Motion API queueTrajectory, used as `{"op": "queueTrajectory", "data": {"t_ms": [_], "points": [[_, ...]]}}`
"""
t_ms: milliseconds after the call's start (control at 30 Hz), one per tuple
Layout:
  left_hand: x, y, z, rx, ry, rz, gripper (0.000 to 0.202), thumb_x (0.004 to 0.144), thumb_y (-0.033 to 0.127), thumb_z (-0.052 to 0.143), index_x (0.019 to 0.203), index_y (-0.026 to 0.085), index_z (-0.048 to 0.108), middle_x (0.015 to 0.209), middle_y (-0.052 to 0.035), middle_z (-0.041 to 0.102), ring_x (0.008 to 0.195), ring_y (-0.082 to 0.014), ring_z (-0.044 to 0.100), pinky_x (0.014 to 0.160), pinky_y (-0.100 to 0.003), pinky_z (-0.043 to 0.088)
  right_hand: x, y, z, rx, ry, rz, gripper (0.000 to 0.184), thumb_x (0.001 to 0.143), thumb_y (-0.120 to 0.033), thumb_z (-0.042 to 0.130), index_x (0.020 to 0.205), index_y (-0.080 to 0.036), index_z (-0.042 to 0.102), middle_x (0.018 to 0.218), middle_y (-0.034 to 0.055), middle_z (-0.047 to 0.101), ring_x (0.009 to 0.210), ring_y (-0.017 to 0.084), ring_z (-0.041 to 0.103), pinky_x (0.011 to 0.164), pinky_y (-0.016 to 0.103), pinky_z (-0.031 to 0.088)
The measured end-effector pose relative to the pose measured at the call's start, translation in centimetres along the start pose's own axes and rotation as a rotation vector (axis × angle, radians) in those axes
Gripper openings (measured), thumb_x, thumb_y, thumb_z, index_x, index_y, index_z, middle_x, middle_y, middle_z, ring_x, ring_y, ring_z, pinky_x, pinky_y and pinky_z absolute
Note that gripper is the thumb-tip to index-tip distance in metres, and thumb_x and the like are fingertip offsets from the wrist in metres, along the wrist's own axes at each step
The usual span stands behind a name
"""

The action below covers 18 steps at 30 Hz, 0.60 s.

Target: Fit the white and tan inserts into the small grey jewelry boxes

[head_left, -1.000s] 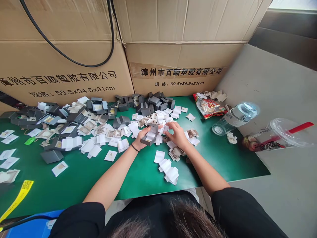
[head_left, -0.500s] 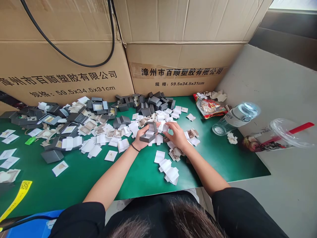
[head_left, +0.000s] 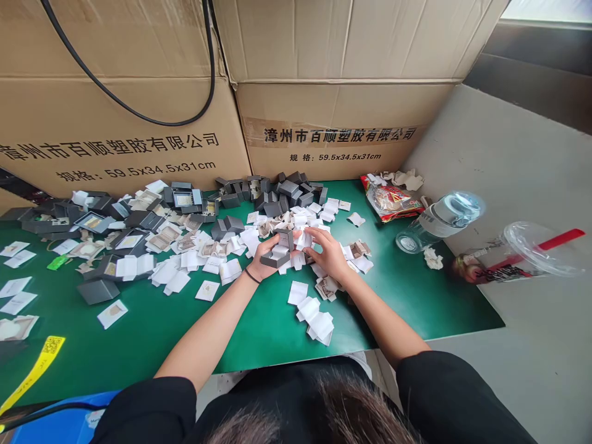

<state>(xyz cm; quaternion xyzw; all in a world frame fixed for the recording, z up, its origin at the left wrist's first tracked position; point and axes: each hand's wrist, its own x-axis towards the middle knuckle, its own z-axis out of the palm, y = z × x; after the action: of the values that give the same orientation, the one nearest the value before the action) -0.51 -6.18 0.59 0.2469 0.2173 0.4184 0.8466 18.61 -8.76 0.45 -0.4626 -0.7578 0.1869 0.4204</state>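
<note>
My left hand (head_left: pixel 263 260) is wrapped round a small dark grey jewellery box (head_left: pixel 275 259) whose lid stands up. White lining shows inside the box. Just to its right, my right hand (head_left: pixel 327 250) has its fingers bent in a pinch at a white folded card (head_left: pixel 303 240); the fingertips partly cover it. Below the hands, a short row of overlapping white cards (head_left: pixel 319 322) lies on the green table (head_left: pixel 259 339). Loose white cards and beige inserts (head_left: pixel 329 287) lie under and beside my right wrist.
Dark grey boxes (head_left: pixel 291 188) are heaped at the back, with more boxes and cards (head_left: pixel 139 219) to the left. On the right are a red snack bag (head_left: pixel 393 200), a clear bottle (head_left: pixel 437 222) and a plastic cup (head_left: pixel 518 253). Large cartons (head_left: pixel 342 111) stand behind the table.
The box in my left hand has turned slightly, so more of its inside faces me. My right hand has shifted a little to the left, closer to the box.
</note>
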Motion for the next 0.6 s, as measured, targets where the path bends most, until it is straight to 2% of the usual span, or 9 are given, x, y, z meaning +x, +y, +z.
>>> {"op": "queueTrajectory", "data": {"t_ms": [200, 333, 467, 600], "points": [[-0.1, 0.0, 0.0, 0.012, -0.018, 0.003, 0.035, 0.09, 0.026, 0.038, 0.106, 0.01, 0.064, 0.113, -0.0122, 0.065, 0.112, -0.0253, 0.056, 0.095, -0.04, 0.045, 0.3, -0.5, -1.0, -0.027, -0.075, -0.06, 0.045, 0.081, -0.024, 0.053, 0.126, -0.024, 0.051, 0.127, 0.0085, 0.054, 0.115, 0.025, 0.05, 0.098, 0.046, 0.042], [-0.1, 0.0, 0.2, -0.006, -0.022, 0.003, 0.037, 0.09, 0.025, 0.036, 0.109, 0.007, 0.062, 0.109, -0.0138, 0.066, 0.111, -0.0257, 0.056, 0.096, -0.042, 0.044, 0.3, -1.0, -1.6, 0.0, -0.138, -0.041, 0.047, 0.081, -0.022, 0.049, 0.128, -0.025, 0.05, 0.13, 0.0064, 0.053, 0.117, 0.025, 0.049, 0.099, 0.046, 0.04], [-0.1, 0.0, 0.1, -0.012, -0.016, -0.008, 0.037, 0.09, 0.025, 0.037, 0.109, 0.007, 0.063, 0.11, -0.0136, 0.066, 0.113, -0.0259, 0.056, 0.098, -0.043, 0.043, 0.4, -0.7, -1.4, -0.008, -0.116, -0.018, 0.043, 0.081, -0.027, 0.053, 0.124, -0.023, 0.053, 0.126, 0.0087, 0.056, 0.114, 0.025, 0.051, 0.097, 0.046, 0.042], [-0.1, -0.2, 0.2, 0.009, -0.012, -0.028, 0.035, 0.09, 0.024, 0.036, 0.106, 0.009, 0.064, 0.113, -0.0115, 0.065, 0.114, -0.0244, 0.054, 0.099, -0.042, 0.042, 0.2, -0.3, -0.7, -0.015, -0.088, 0.011, 0.041, 0.08, -0.024, 0.055, 0.122, -0.024, 0.052, 0.12, 0.008, 0.059, 0.109, 0.024, 0.053, 0.092, 0.043, 0.047]]}}
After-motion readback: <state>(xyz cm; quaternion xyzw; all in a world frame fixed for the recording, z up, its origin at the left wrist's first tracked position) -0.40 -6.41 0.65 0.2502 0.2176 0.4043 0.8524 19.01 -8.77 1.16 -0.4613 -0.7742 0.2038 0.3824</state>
